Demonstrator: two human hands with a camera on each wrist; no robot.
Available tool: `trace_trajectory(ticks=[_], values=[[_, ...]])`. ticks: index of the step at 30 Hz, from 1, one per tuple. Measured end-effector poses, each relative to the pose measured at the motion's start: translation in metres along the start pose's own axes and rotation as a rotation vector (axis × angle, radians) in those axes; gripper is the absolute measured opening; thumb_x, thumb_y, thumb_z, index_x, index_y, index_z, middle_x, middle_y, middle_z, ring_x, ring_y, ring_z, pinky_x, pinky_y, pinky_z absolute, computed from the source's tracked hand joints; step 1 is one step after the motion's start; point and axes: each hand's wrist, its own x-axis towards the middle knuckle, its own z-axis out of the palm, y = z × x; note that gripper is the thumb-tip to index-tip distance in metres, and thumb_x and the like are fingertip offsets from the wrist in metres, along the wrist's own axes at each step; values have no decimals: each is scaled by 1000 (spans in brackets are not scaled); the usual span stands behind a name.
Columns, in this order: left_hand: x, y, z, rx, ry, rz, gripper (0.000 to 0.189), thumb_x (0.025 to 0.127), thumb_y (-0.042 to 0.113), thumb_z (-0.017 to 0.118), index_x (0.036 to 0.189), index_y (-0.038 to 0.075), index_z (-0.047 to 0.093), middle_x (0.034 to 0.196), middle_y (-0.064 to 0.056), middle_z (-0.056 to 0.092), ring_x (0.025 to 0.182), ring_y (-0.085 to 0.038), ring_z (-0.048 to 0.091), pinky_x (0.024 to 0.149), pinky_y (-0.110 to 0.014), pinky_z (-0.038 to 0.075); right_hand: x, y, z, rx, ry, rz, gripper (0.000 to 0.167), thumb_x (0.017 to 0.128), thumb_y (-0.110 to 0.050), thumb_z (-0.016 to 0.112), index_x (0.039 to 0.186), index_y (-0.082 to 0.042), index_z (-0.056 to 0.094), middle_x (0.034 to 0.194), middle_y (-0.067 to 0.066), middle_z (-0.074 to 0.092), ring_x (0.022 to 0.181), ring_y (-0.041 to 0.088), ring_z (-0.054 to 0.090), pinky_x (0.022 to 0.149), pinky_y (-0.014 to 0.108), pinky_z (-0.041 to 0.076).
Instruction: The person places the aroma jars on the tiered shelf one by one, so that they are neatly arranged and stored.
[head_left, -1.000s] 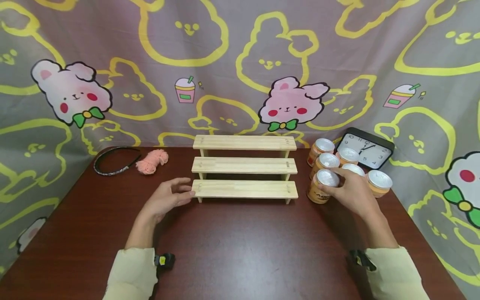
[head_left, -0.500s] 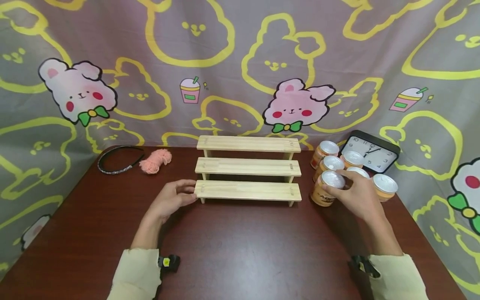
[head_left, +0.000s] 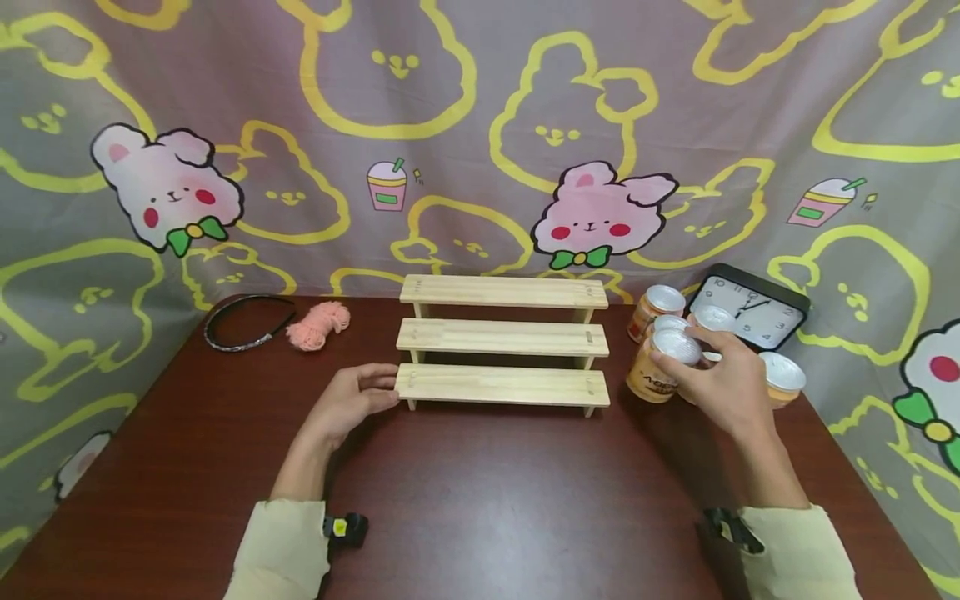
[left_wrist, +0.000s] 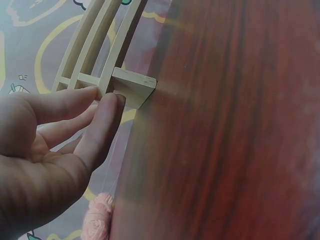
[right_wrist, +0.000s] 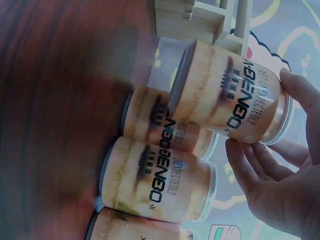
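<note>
A pale wooden three-tier shelf (head_left: 502, 337) stands at the middle back of the table. My left hand (head_left: 348, 404) pinches the left end of its lowest board between thumb and fingers; the left wrist view shows the fingertips at the board's end (left_wrist: 134, 79). At the right, my right hand (head_left: 723, 387) grips an orange-brown can (head_left: 651, 375) near its silver lid. In the right wrist view the held can (right_wrist: 220, 92) is raised off the table, its base apart from the tabletop. Several matching cans (right_wrist: 160, 180) stand behind and beside it, some partly hidden by the hand.
A black-framed clock (head_left: 750, 304) leans behind the cans. At the back left lie a pink yarn skein (head_left: 318, 325) and a black headband (head_left: 217, 337). A cartoon-print curtain (head_left: 465, 150) hangs along the back edge of the dark wooden table (head_left: 510, 500).
My right hand has lifted the front can slightly off the table. The left hand has come against the shelf's lowest board. The head view has shifted a little to the left.
</note>
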Motion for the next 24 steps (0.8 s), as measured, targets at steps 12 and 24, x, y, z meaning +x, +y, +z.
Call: trace_trajectory(ticks=[12, 24], values=[[0, 0, 1, -19, 25, -6, 50, 91, -13, 63, 139, -16, 49, 128, -34, 59, 97, -19, 67, 82, -24, 54, 9, -17, 7, 97, 85, -17, 58, 78, -31, 89, 123, 1, 70, 114, 17, 67, 89, 16, 58, 67, 5, 39], [2, 0, 1, -6, 18, -5, 50, 92, -11, 64, 139, -14, 50, 128, -32, 59, 98, -19, 67, 81, -23, 53, 20, -35, 13, 119, 104, -34, 62, 77, -33, 90, 126, -2, 69, 112, 16, 65, 88, 19, 56, 69, 13, 40]])
